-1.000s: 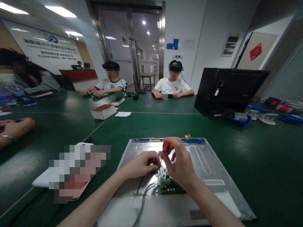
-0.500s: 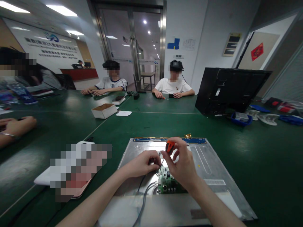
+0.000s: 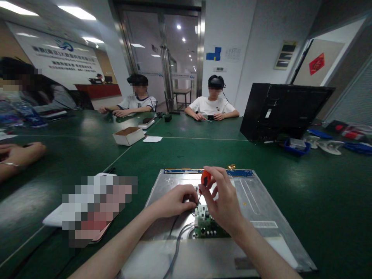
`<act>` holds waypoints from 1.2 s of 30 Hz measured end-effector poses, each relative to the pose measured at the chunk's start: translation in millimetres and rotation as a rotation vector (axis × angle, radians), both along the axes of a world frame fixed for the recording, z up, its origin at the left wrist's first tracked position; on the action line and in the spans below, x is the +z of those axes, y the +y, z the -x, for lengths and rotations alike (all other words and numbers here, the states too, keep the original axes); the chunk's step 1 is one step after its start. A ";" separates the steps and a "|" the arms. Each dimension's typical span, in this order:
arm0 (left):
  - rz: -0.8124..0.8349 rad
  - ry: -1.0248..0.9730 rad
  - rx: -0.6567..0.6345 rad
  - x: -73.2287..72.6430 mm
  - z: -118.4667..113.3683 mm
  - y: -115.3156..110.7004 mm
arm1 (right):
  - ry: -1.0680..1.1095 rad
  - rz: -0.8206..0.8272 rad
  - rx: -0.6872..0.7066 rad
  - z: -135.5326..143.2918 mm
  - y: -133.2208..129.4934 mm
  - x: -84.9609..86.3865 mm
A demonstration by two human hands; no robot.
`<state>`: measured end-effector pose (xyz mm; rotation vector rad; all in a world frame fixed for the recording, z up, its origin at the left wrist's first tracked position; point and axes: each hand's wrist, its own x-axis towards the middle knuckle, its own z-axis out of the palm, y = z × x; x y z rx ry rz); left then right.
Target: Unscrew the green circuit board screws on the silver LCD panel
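My right hand [image 3: 225, 197] is closed on a screwdriver [image 3: 205, 177] with an orange and black handle. Its thin shaft points down at the upper left corner of a green circuit board [image 3: 207, 224]. Beside the screwdriver tip, my left hand [image 3: 178, 199] has its thumb and fingers pinched together. Whatever lies between those fingertips is hidden. The board sits on a flat metal-backed display panel [image 3: 162, 254], partly covered by my right hand. Grey cables [image 3: 176, 252] run from the board's left side toward me.
A phone-like pink object [image 3: 99, 228] lies left of the panel. Farther off are an open white box [image 3: 128, 136], a black monitor [image 3: 285, 112] and a blue tray [image 3: 296, 146]. Co-workers sit around the green table [image 3: 197, 153]; one person's hand [image 3: 24, 155] rests at the left.
The screwdriver handle has turned in my right fingers and shifted slightly left and up. My left hand stays where it was.
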<state>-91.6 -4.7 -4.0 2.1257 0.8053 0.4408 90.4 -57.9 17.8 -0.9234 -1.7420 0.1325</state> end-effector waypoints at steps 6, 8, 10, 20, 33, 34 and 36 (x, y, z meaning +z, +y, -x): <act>-0.010 0.006 -0.008 0.8 -0.2 0.5 | -0.008 0.012 0.001 0.0 0.3 -2.3; -0.009 0.010 0.007 1.8 -0.3 0.3 | 0.010 -0.013 -0.024 0.1 1.2 -3.6; -0.010 0.012 0.014 2.4 -0.3 -0.1 | 0.023 -0.045 -0.048 0.2 1.8 -3.7; -0.008 0.015 -0.001 -0.1 0.5 1.0 | 0.005 -0.024 -0.058 -1.5 -1.1 1.8; -0.011 0.002 0.022 3.2 -1.5 -1.1 | 0.020 -0.066 -0.047 1.2 1.8 -4.7; -0.018 0.003 0.021 3.3 -1.5 -1.1 | 0.026 -0.061 -0.050 1.4 2.0 -5.5; -0.023 -0.001 0.022 4.1 -1.8 -1.2 | 0.039 -0.037 -0.047 1.8 2.0 -6.4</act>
